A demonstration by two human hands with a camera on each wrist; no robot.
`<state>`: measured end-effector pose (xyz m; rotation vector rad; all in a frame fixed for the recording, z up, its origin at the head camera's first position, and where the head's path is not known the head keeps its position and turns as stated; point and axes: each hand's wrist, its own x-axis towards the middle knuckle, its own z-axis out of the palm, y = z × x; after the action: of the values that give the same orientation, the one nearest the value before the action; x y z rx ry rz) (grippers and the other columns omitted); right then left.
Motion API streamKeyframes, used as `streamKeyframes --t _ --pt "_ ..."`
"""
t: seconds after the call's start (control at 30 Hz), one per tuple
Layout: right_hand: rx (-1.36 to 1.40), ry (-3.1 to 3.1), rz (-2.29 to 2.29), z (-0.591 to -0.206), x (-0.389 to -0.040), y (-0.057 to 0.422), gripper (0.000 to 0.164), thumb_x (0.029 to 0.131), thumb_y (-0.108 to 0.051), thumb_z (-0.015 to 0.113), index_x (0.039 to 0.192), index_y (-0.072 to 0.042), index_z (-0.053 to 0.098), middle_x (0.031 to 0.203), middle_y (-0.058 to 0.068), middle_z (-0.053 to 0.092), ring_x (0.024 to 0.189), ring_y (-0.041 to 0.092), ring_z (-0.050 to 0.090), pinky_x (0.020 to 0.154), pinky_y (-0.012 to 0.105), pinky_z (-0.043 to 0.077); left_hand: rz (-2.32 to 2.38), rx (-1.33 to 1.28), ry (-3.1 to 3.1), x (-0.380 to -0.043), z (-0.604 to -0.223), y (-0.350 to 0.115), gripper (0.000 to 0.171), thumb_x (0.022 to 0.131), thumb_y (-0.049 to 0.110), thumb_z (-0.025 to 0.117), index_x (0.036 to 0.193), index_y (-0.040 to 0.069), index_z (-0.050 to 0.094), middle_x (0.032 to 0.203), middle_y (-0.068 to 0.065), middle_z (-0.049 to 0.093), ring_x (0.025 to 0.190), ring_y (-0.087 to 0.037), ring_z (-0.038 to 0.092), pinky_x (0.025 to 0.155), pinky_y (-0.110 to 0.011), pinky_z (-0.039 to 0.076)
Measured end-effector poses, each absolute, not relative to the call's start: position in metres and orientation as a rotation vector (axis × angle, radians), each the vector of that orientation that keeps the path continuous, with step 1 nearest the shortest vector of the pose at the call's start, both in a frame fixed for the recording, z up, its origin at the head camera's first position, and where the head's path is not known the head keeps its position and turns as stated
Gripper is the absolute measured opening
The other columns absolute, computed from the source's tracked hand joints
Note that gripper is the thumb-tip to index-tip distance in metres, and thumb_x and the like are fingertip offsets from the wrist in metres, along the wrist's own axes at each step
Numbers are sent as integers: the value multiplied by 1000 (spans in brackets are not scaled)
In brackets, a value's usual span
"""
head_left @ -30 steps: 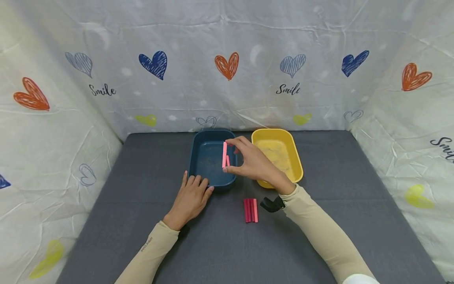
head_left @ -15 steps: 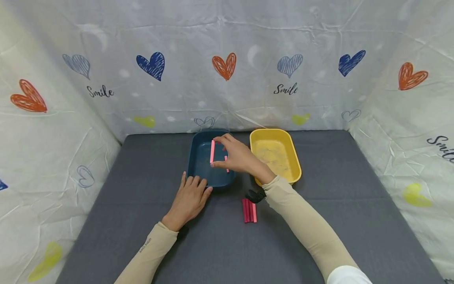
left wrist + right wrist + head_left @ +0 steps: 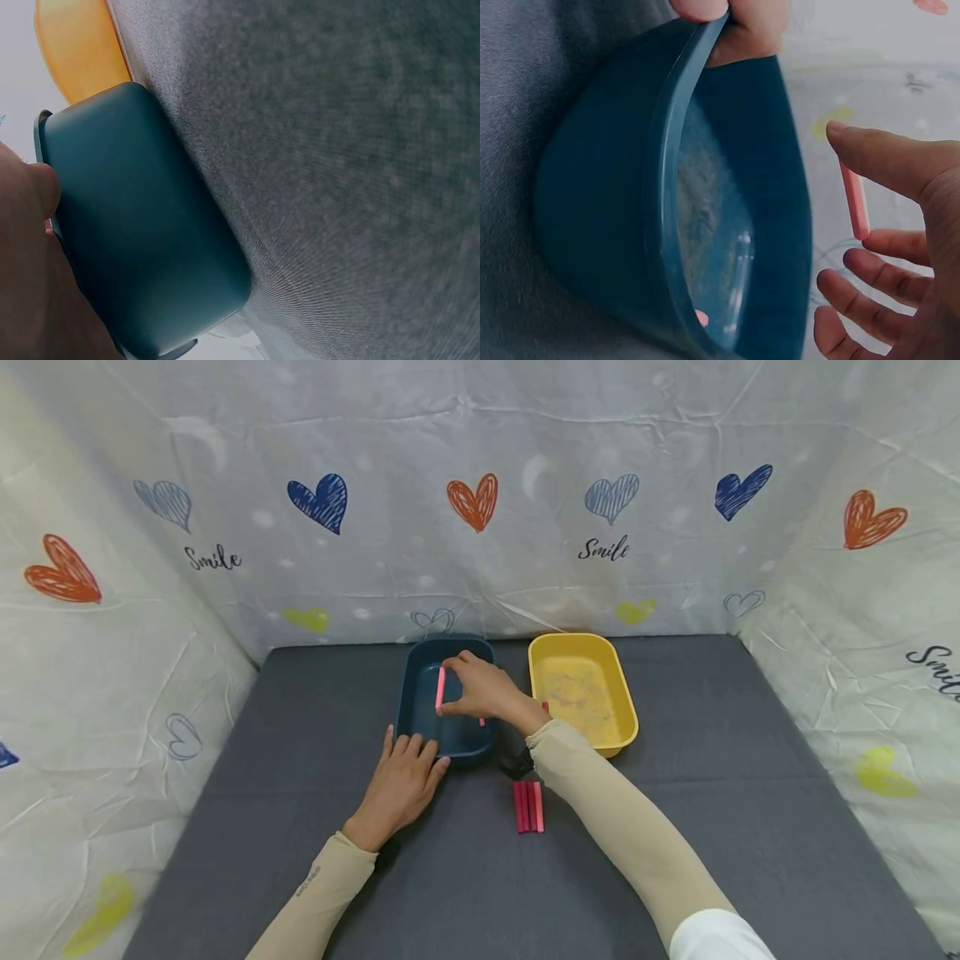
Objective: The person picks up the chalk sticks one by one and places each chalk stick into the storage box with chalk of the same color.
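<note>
My right hand [image 3: 487, 689] pinches a pink stick, like chalk [image 3: 440, 689], by its two ends between thumb and forefinger, above the blue tray [image 3: 407, 693]. The right wrist view shows this pink stick [image 3: 855, 199] with the other fingers spread loosely below it. My left hand [image 3: 397, 789] grips the tray's near left rim, thumb outside and fingers over the inside. Another pink stick [image 3: 482, 722] lies in the tray, mostly hidden by my right hand. On the cloth in front, two dark red sticks [image 3: 523, 808] and a pink stick [image 3: 538, 808] lie side by side.
Right of the blue tray stands a yellow tray [image 3: 630, 706] with greyish marks on its floor. A small red bit [image 3: 545, 706] shows at its left side, partly behind my right wrist. Dark grey cloth covers the table [image 3: 712, 827]; a printed curtain [image 3: 540, 585] hangs behind.
My right hand has moved left and slightly lower over the blue tray, still pinching the pink stick. My left hand has stayed on the rim.
</note>
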<state>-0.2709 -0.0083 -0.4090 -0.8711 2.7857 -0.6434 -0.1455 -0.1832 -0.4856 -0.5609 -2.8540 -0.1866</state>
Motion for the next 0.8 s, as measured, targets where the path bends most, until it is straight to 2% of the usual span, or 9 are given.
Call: streamKeyframes --t 0.2,0.47,0.8 --pt "-799 2778 -571 -421 -280 -22 79 80 -50 77 145 -16 47 139 5 49 116 22 58 98 42 52 -197 -561 -2846 -145 -485 -183 34 104 37 45 109 7 60 101 -14 58 101 -35 54 115 -65 23" --pt "-762 2746 -417 -429 -286 -37 82 81 -49 77 148 -15 43 149 8 44 128 25 53 103 42 48 -208 -572 -2821 -145 -486 -183 30 103 35 48 106 7 59 98 -13 57 100 -35 53 114 -66 24" --pt "-740 2736 -321 -439 -289 -48 78 80 -47 78 145 -16 47 146 6 48 127 22 53 103 43 48 -199 -568 -2832 -145 -487 -184 32 104 37 45 105 8 59 97 -12 56 99 -34 53 115 -65 24"
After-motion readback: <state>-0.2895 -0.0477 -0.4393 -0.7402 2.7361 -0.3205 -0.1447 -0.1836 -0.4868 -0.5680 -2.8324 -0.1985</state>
